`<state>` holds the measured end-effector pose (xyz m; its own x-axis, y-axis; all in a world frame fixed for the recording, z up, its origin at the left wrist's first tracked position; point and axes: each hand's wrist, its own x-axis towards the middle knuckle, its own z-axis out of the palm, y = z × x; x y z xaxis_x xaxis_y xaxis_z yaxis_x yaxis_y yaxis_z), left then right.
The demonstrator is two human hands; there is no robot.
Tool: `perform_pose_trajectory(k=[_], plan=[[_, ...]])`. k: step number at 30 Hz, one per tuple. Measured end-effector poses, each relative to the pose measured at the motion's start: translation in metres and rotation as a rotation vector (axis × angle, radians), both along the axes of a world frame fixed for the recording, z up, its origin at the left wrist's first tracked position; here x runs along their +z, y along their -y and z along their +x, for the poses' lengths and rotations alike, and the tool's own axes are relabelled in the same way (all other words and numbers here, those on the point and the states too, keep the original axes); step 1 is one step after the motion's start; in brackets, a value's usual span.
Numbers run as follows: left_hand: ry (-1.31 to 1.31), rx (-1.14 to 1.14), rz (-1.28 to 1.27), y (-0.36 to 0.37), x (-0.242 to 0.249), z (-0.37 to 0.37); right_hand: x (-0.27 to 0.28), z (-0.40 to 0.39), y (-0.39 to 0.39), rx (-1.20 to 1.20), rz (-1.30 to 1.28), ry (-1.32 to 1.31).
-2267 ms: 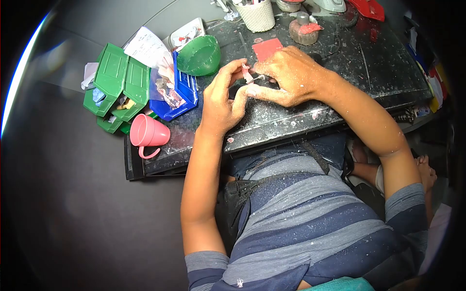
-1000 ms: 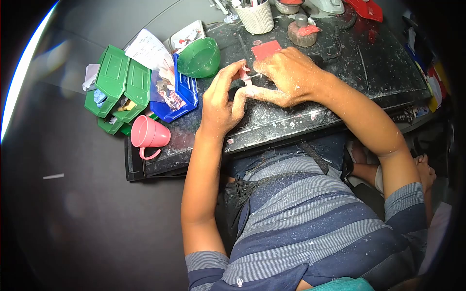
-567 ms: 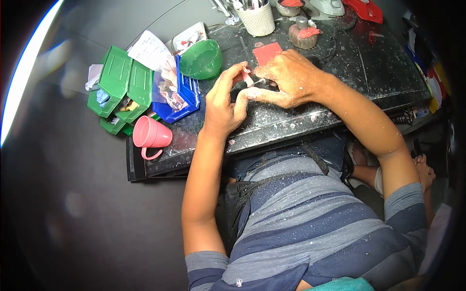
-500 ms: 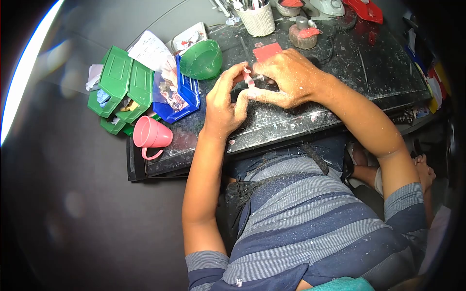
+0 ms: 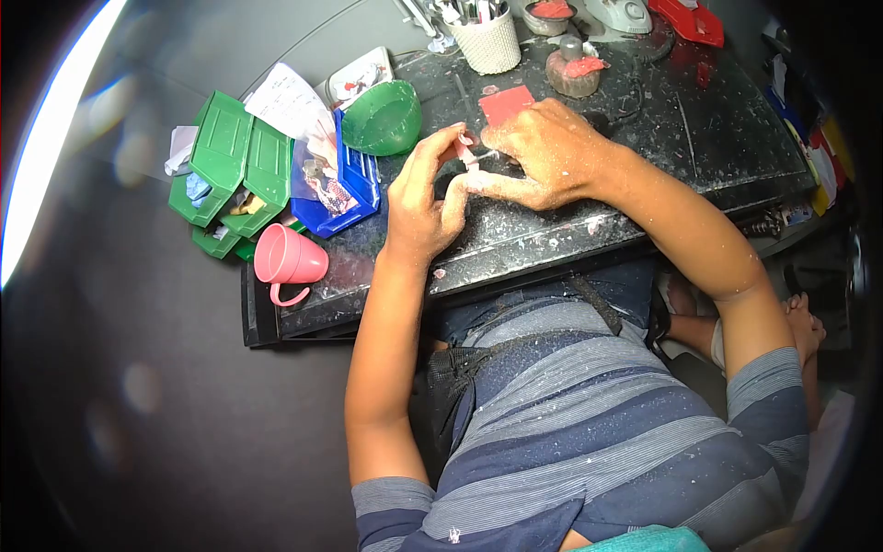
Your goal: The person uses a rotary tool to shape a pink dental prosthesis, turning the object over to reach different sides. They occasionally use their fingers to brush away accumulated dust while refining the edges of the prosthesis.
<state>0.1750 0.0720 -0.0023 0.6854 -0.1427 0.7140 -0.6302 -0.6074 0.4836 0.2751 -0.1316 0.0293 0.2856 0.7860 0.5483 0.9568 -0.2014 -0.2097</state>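
Note:
Over the front part of the dusty black table, my left hand (image 5: 425,198) pinches a small curved pink piece (image 5: 465,152), which resembles a denture base, between thumb and fingers. My right hand (image 5: 547,156) is closed just to the right of it. From its curled fingers a thin light-coloured tool tip (image 5: 489,156) points at the pink piece; the rest of this tool is hidden. The right thumb meets the left thumb below the piece. Behind the right knuckles lies a flat red wax sheet (image 5: 507,106).
To the left are a green bowl (image 5: 382,118), a blue bin (image 5: 361,179), green bins (image 5: 221,138) and a pink mug (image 5: 292,255). A tool-filled white woven cup (image 5: 487,44) and a burner (image 5: 572,74) with red wax stand behind. Another person's hand (image 5: 803,327) shows at right.
Both hands stay in nearly the same place. The right fingers have shifted slightly around the pink piece, which is tilted a little differently. The whole view has moved slightly.

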Motion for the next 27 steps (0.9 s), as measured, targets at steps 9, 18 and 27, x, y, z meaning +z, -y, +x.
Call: perform_pose_trajectory(k=[9,18,27], plan=[[0.007,0.021,0.025,0.001,0.002,-0.002,0.000,-0.001,0.000,-0.013,0.006,-0.001],[-0.019,0.001,-0.012,0.000,0.000,-0.002,0.008,-0.006,0.002,-0.029,-0.083,-0.108],[-0.023,-0.009,-0.015,0.001,-0.001,-0.002,-0.003,0.001,-0.004,0.006,0.053,-0.007]])
